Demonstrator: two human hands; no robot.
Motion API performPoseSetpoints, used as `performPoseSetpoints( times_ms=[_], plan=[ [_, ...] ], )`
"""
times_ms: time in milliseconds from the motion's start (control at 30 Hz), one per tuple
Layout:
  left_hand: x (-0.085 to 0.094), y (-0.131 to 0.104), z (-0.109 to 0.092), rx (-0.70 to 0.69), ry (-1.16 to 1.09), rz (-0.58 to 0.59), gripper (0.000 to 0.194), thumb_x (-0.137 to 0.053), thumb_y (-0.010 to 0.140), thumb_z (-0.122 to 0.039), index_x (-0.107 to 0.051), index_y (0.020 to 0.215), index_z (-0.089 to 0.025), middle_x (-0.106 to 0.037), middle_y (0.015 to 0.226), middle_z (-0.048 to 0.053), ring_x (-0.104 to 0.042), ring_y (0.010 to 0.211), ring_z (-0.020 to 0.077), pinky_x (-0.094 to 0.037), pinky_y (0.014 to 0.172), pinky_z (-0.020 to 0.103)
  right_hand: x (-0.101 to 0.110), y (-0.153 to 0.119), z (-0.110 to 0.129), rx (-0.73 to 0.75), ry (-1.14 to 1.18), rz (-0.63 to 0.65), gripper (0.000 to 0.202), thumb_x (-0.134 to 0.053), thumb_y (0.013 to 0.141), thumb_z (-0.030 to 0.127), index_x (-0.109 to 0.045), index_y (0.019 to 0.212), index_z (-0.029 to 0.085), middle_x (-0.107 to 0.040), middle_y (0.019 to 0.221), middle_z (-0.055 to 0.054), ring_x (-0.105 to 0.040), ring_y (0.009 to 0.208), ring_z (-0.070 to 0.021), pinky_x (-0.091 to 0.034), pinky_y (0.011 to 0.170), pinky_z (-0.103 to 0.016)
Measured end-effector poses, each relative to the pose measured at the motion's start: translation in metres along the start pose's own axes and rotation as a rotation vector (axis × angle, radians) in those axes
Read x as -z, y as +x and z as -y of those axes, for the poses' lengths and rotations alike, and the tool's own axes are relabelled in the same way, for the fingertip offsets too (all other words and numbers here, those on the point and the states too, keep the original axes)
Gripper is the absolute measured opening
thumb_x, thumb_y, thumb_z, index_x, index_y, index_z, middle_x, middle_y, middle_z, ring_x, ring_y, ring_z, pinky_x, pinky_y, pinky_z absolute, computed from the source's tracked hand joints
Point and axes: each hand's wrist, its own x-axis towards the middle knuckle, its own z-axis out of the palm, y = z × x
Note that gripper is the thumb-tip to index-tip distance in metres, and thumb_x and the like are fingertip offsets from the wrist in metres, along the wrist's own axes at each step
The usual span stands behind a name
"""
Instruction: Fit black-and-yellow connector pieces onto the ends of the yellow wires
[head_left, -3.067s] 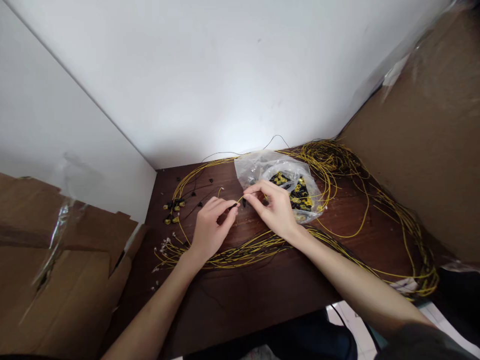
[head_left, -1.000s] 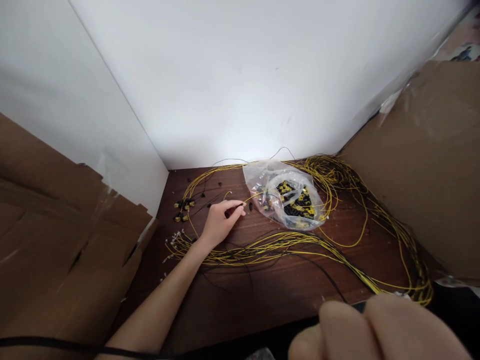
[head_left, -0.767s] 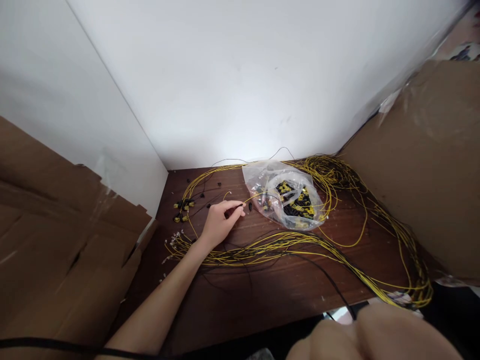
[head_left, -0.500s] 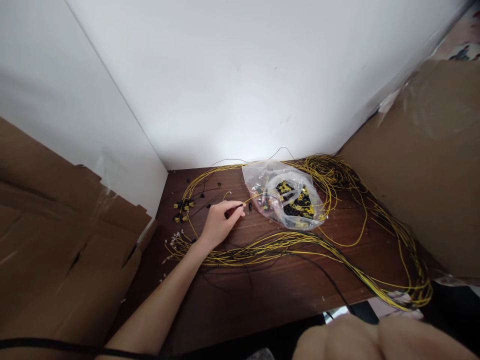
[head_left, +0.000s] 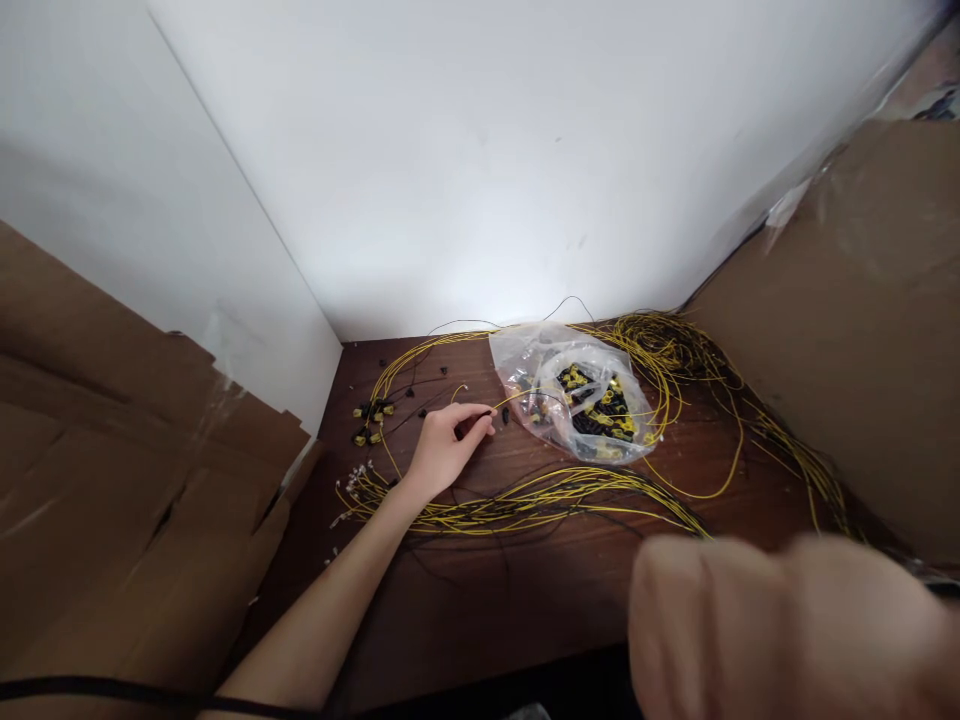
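Bag (head_left: 517, 352) right of centre holds black-yellow parts (head_left: 606, 418). Worktop (head_left: 465, 595), white wall (head_left: 450, 150). Left hand (head_left: 444, 443) pinches wire (head_left: 511, 401); right hand (head_left: 787, 630) blurred, grip unclear.

Has taken the right hand (head_left: 780, 630) off the yellow wire (head_left: 512, 400) and drawn it well apart from the left hand (head_left: 444, 447), to the near right, higher than half a second ago, now hiding the right end of the wire bundle (head_left: 541, 491). Has uncovered the clear bag (head_left: 517, 346), right of the left hand.
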Motion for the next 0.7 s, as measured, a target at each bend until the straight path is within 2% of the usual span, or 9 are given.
performPoseSetpoints(
  times_ms=[67, 100, 133, 233, 367, 467, 700],
  plan=[
    [0.0, 0.0, 0.001, -0.001, -0.008, 0.003, 0.021, -0.053, 0.082, -0.028, -0.069, 0.09, -0.017, -0.072, 0.076, 0.004, -0.064, 0.07, 0.0176, -0.047, 0.067, 0.027, -0.013, 0.02, -0.016, -0.022, 0.018, -0.046, 0.016, -0.043, 0.089, 0.023, -0.058, 0.092, 0.03, -0.06, 0.075, -0.001, -0.059, 0.066, -0.0141, -0.05, 0.063, -0.032],
    [0.0, 0.0, 0.001, -0.007, -0.01, 0.005, 0.021, -0.053, 0.082, -0.028, -0.069, 0.09, -0.016, -0.072, 0.076, 0.004, -0.064, 0.071, 0.0181, -0.047, 0.068, 0.028, -0.019, 0.032, -0.027, -0.037, 0.045, -0.12, 0.018, -0.042, 0.089, 0.019, -0.058, 0.091, 0.028, -0.06, 0.076, -0.002, -0.059, 0.068, -0.0146, -0.05, 0.065, -0.033],
    [-0.001, 0.0, 0.001, -0.015, -0.01, 0.008, 0.021, -0.053, 0.082, -0.027, -0.069, 0.09, -0.016, -0.072, 0.077, 0.004, -0.064, 0.072, 0.0187, -0.048, 0.069, 0.028, -0.026, 0.043, -0.039, -0.053, 0.051, -0.112, 0.018, -0.043, 0.088, 0.016, -0.058, 0.091, 0.026, -0.061, 0.079, -0.002, -0.059, 0.073, -0.0151, -0.05, 0.069, -0.033],
    [-0.001, 0.001, 0.002, -0.033, -0.006, 0.014, 0.02, -0.052, 0.083, -0.025, -0.069, 0.09, -0.017, -0.072, 0.076, 0.004, -0.064, 0.076, 0.0194, -0.048, 0.072, 0.029, -0.045, 0.068, -0.079, -0.006, -0.072, 0.048, 0.017, -0.046, 0.085, 0.013, -0.059, 0.093, 0.021, -0.06, 0.091, -0.005, -0.057, 0.088, -0.0184, -0.047, 0.078, -0.036],
    [0.0, 0.002, 0.003, -0.049, 0.006, 0.003, 0.018, -0.053, 0.081, -0.021, -0.069, 0.088, -0.017, -0.071, 0.083, 0.005, -0.064, 0.075, 0.0183, -0.048, 0.073, 0.028, -0.061, 0.071, -0.118, 0.048, -0.209, 0.272, 0.018, -0.044, 0.084, 0.011, -0.058, 0.094, 0.017, -0.057, 0.097, -0.009, -0.054, 0.092, -0.02, -0.046, 0.081, -0.035],
    [0.0, 0.002, 0.003, -0.067, 0.024, -0.028, 0.017, -0.052, 0.082, -0.02, -0.068, 0.087, -0.016, -0.07, 0.086, 0.005, -0.063, 0.077, 0.0176, -0.047, 0.073, 0.028, -0.068, 0.063, -0.129, 0.014, -0.182, 0.318, 0.018, -0.042, 0.087, 0.013, -0.057, 0.095, 0.017, -0.057, 0.095, -0.008, -0.055, 0.088, -0.0183, -0.046, 0.078, -0.032],
    [0.002, 0.002, -0.004, -0.079, 0.028, -0.012, 0.017, -0.049, 0.084, -0.023, -0.065, 0.084, -0.016, -0.065, 0.075, 0.003, -0.06, 0.071, 0.0153, -0.044, 0.07, 0.026, -0.071, 0.055, -0.137, -0.05, -0.13, 0.208, 0.014, -0.046, 0.088, 0.02, -0.059, 0.086, 0.017, -0.057, 0.083, -0.004, -0.054, 0.072, -0.0138, -0.043, 0.066, -0.025]
  ],
)
